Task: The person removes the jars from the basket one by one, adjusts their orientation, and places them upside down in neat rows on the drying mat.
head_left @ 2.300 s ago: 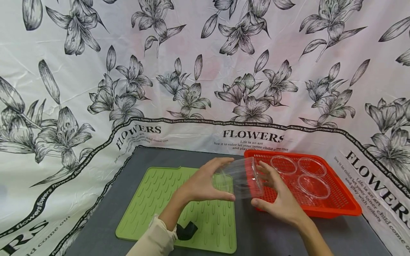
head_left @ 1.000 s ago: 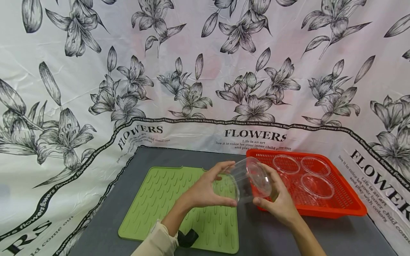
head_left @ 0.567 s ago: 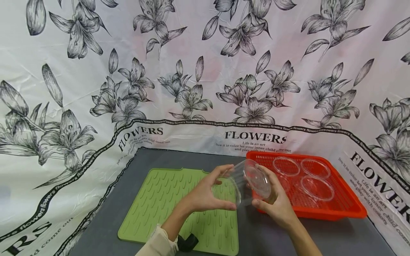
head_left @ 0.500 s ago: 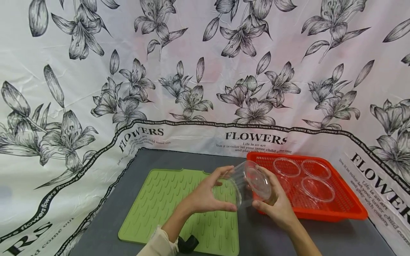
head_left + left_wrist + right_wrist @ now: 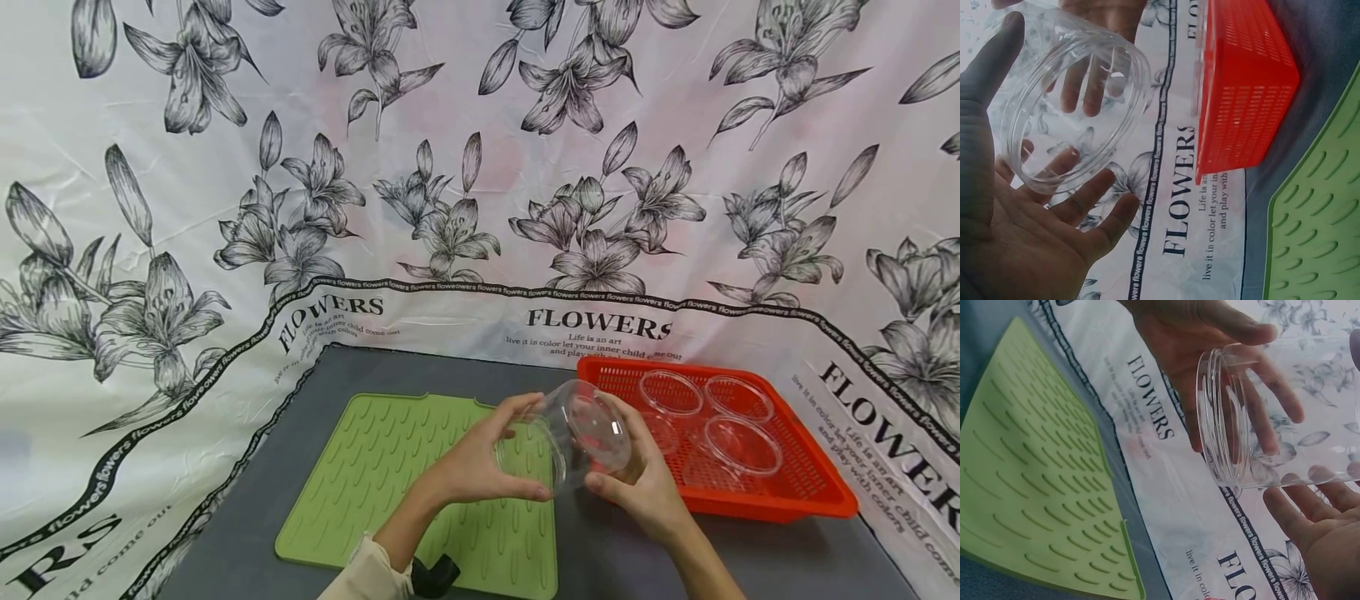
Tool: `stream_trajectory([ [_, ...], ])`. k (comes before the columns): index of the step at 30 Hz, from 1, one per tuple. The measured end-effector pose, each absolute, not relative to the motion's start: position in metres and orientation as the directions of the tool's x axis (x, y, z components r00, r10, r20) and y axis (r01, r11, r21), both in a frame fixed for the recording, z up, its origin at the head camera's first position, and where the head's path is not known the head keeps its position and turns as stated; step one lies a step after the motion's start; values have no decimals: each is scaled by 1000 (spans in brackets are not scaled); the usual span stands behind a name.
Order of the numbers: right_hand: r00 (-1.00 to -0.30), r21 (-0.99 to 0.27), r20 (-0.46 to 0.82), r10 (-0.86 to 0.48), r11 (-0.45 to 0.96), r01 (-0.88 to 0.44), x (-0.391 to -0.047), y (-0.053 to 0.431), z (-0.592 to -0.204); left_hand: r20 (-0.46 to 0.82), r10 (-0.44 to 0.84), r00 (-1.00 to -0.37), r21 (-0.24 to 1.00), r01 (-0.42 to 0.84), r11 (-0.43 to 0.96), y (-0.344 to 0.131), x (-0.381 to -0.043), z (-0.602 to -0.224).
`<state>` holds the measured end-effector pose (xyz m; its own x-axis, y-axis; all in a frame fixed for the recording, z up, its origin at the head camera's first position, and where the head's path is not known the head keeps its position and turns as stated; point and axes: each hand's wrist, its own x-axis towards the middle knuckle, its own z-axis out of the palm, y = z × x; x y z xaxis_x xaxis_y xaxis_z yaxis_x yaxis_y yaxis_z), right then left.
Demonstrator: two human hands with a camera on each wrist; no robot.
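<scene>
A clear see-through jar (image 5: 573, 425) is held up in the air between both hands, lying tilted on its side. Its ridged, threaded mouth (image 5: 1219, 415) points toward the left hand, while the round base faces right and toward the head camera. My left hand (image 5: 472, 462) grips the mouth end, thumb on one side and spread fingers on the other. At the base end, my right hand (image 5: 648, 487) holds the wall with thumb below and fingers behind, partly hidden by the jar. The left wrist view looks into the open mouth; no lid is on it.
A red perforated basket (image 5: 780, 500) stands at the right with several clear round-rimmed jars (image 5: 742, 446) in it. A green ridged drying mat (image 5: 375, 475) lies at the left on the grey table (image 5: 247, 517). Behind hangs a flower-printed curtain (image 5: 480, 325).
The jar has turned from nearly level to tilted, its base swinging toward the head camera. Both hands stay around it, having shifted slightly lower in view. Basket and mat stay put.
</scene>
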<state>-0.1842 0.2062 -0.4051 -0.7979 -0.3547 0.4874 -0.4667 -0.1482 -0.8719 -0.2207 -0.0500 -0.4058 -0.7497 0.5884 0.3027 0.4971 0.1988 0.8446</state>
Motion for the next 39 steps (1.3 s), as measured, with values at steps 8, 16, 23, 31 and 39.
stream_trajectory([
  [8, -827, -895, 443, -346, -125, -427, -185, 206, -407, 319, 597, -736, 837, 514, 186, -65, -220, -413],
  [16, -825, -887, 454, -337, -87, -453, -188, 203, -407, 343, 555, -758, 852, 500, 156, -87, -221, -421],
  [23, -821, -892, 449, -352, -117, -437, -188, 199, -407, 308, 482, -821, 877, 441, 191, -109, -220, -433],
  [31, -817, -889, 455, -355, -133, -438, -194, 196, -412, 270, 394, -879, 879, 392, 271, -131, -218, -453],
  [39, -838, -893, 440, -322, -57, -447, -199, 188, -418, 273, 261, -926, 861, 356, 363, -159, -221, -469],
])
